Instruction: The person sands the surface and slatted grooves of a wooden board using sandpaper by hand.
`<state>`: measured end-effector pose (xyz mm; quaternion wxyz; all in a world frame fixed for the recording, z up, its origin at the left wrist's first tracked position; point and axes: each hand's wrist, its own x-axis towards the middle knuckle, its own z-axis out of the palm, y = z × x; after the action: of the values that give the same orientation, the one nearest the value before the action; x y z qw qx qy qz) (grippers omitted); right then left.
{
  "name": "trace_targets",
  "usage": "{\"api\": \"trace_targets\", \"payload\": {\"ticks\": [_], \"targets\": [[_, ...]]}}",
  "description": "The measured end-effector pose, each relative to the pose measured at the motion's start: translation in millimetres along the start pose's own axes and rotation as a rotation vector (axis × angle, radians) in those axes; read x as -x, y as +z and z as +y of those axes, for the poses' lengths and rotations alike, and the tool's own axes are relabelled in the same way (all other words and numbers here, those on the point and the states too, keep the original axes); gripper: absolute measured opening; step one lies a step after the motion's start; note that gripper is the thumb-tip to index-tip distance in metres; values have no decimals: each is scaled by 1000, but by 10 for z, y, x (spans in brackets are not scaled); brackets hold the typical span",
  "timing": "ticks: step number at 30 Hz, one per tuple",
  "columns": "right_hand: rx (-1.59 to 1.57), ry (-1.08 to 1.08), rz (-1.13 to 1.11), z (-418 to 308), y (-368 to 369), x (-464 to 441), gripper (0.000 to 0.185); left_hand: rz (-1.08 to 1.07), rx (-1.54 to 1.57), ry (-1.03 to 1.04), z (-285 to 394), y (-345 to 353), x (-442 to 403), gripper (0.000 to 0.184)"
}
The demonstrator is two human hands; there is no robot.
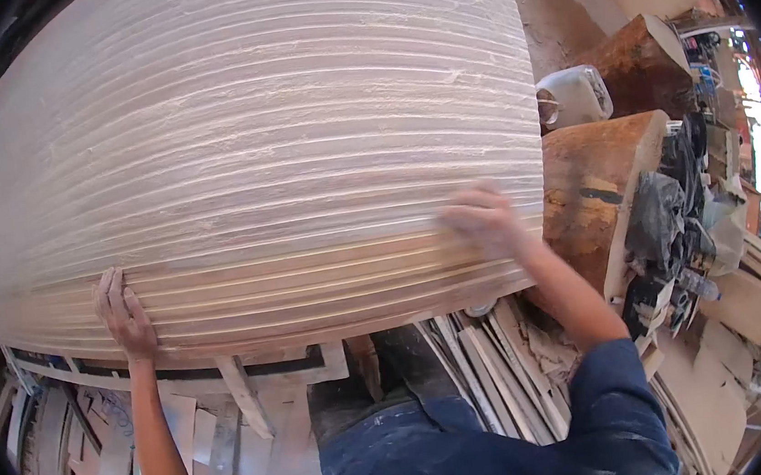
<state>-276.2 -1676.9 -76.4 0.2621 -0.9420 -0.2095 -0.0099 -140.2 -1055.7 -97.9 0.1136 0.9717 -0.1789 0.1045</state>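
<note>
The person's dark blue sleeve (611,398) came in nearest, with long wooden strips (495,382) lying below. Just past them was the near edge of a wide, grooved wooden panel (302,181), which spread out under and beyond both hands. The left hand (126,319) rested on it close to that edge, palm down, fingers extended and pointing away from the body, grasping nothing. The right hand (480,221) was over the panel a little farther in, near its right edge; it was blurred, so whether it was spread or held something could not be told. Dust lay pale along the grooves past the fingers. Off the right edge stood a thick wood block (591,185), and beyond it a whitish plastic jug (579,95).
</note>
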Motion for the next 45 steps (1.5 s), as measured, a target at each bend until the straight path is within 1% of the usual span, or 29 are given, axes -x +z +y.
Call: {"api": "trace_targets", "payload": {"ticks": [1,4,5,7,9,11,12,13,14,15,16,17,19,20,22,23,25,26,28,29,30,32,34,36,37,39,41,43,45], "targets": [[24,90,-11,142,-338,277,27,-6,-6,-14,38,-12,-34,35],[62,132,-59,254,-537,441,27,-13,-38,-63,81,-36,-4,38],[12,25,-24,256,-312,383,31,1,-50,-93,74,-12,-43,40],[-47,-132,9,-80,402,-183,38,-6,-86,-131,76,-1,-44,42],[-219,-199,39,-622,663,-984,34,0,-131,-183,94,-21,19,44],[-190,-197,55,-861,851,-1270,31,-50,-193,-236,51,-8,72,47],[-156,-193,56,-898,886,-1311,27,-47,-198,-227,-137,35,138,47],[-221,-245,214,-437,790,-777,25,-89,-338,-170,-401,53,303,48],[-158,-185,46,-219,408,-471,27,-130,-469,-115,-541,78,415,49],[-79,-191,55,32,145,-124,29,-130,-469,-127,-484,98,423,49],[-67,-144,40,237,-143,182,28,-41,-309,-235,-374,127,381,49],[20,-68,-56,419,-417,466,25,51,-148,-339,-333,147,350,49],[-14,51,-83,521,-640,652,29,75,-167,-301,-492,227,436,48],[-21,40,-80,484,-566,595,29,95,-190,-251,-577,280,505,47],[-111,-63,-54,181,-241,47,27,83,-291,-213,-678,485,665,47],[-172,-119,10,1,110,-271,23,63,-383,-184,-707,521,755,47],[-226,-189,-10,-550,657,-1075,27,39,-386,-315,-583,288,695,48],[-225,-192,-27,-846,932,-1470,30,50,-274,-457,-364,265,540,48],[-227,-240,-63,-1298,1310,-2048,32,97,-181,-504,-142,131,375,48],[-197,-212,-57,-1461,1427,-2278,26,119,-195,-534,-66,104,302,48],[-164,-174,-54,-1580,1502,-2412,21,129,-198,-559,-9,91,255,48],[-209,-192,43,-1472,1263,-2194,24,140,-189,-619,52,66,267,48],[-216,-136,-121,-1183,892,-1840,26,171,-212,-610,68,70,230,49],[-155,-71,-92,-1011,797,-1578,30,172,-201,-669,88,42,168,51],[-143,-122,-117,-1074,873,-1774,30,141,-193,-690,94,38,178,52],[-179,-119,-105,-1342,1099,-2030,29,145,-172,-732,119,17,175,53],[-236,-199,-10,-1857,1471,-2672,30,156,-160,-747,115,-32,157,55],[-264,-228,-28,-2217,1862,-3235,30,110,-169,-730,107,-44,162,54],[-244,-225,-44,-2239,1841,-3218,29,81,-166,-733,33,-77,181,56]]}}
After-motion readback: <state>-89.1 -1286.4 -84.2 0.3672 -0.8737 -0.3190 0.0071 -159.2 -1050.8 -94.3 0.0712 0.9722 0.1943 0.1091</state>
